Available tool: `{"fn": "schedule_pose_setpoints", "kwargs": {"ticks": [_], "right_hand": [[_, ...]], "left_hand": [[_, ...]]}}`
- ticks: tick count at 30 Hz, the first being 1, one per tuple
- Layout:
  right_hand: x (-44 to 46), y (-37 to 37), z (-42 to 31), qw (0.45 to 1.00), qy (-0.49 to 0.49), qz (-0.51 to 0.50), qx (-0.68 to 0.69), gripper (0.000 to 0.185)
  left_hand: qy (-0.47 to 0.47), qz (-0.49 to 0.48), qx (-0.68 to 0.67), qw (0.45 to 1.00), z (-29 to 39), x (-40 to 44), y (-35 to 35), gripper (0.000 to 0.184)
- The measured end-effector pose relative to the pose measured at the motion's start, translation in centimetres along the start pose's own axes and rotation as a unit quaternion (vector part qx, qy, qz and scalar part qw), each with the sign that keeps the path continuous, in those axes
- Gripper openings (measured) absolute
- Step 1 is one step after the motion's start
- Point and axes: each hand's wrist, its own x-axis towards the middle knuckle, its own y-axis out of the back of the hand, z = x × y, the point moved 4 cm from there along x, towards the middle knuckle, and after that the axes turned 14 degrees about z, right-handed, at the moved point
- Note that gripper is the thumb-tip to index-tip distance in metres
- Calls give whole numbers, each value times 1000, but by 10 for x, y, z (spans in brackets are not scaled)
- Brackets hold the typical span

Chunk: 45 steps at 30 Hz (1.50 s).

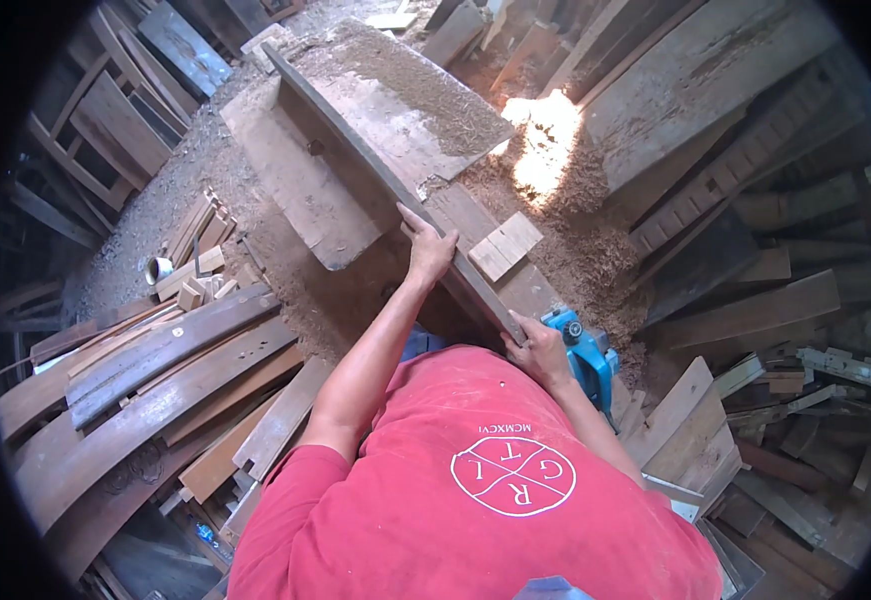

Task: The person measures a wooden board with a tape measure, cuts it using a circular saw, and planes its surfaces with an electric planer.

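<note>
A long wooden plank [370, 175] stands on its narrow edge, running from near my body toward the upper left. My left hand [428, 247] is closed over its upper edge, partway along, with fingers on the far side. Close to the plank's near end, my right hand [538, 352] grips it, thumb at the edge. Just right of that hand sits a blue electric power planer [587, 365]; its underside is hidden. A small pale wood block [504, 246] lies beside the plank, on a flat board [527, 291].
A shavings-covered panel [405, 95] lies beyond the plank. Stacked boards [185, 350] fill the left side, with a white cup [158, 269] nearby. Large planks [700, 75] lean at the right above offcuts [690, 430]. Bright light falls on a shavings heap [595, 225].
</note>
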Motion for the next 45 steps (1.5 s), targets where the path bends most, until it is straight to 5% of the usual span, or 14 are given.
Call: {"fn": "schedule_pose_setpoints", "kwargs": {"ticks": [7, 9, 16, 20, 22, 24, 27, 35, 37, 38, 40, 42, 45], "right_hand": [[1, 39, 6, 999, -7, -34, 24, 60], [-5, 62, 25, 995, -94, 13, -5, 59], [-43, 119, 74, 955, -152, 169, -189, 51], [-69, 121, 93, 950, -181, 181, -177, 46], [-82, 117, 108, 929, -323, 117, -136, 44], [-88, 112, 116, 920, -356, 104, -128, 45], [-103, 106, 125, 932, -341, 79, -89, 49], [-95, 101, 130, 949, -311, 25, -38, 41], [-86, 101, 119, 952, -300, 17, -61, 39], [-79, 101, 114, 953, -297, 16, -60, 39], [-60, 99, 91, 953, -296, -25, -52, 35], [-33, 103, 52, 970, -237, 1, -57, 32], [9, 110, 0, 983, -167, 28, -72, 30]], "left_hand": [[-9, -14, 34, 999, -3, -1, -1, 134], [-16, 7, 34, 999, -7, -3, 4, 134], [-28, 30, 18, 999, -10, 0, 32, 140], [-63, 11, 35, 997, -6, 6, 32, 136], [-36, -15, 52, 998, -1, 4, 35, 134], [-22, -2, 30, 999, -9, 0, 48, 129], [-94, 20, 67, 993, -26, 1, 53, 126], [-35, 11, 118, 992, -4, -12, 77, 119], [-161, 112, 227, 954, 12, -23, 84, 103], [-161, 116, 228, 953, 17, -26, 84, 103], [-339, 103, 170, 920, 63, -47, 86, 78], [-402, -8, 92, 911, 85, -65, 59, 56], [-465, -168, 110, 862, 108, -93, 13, 56]]}}
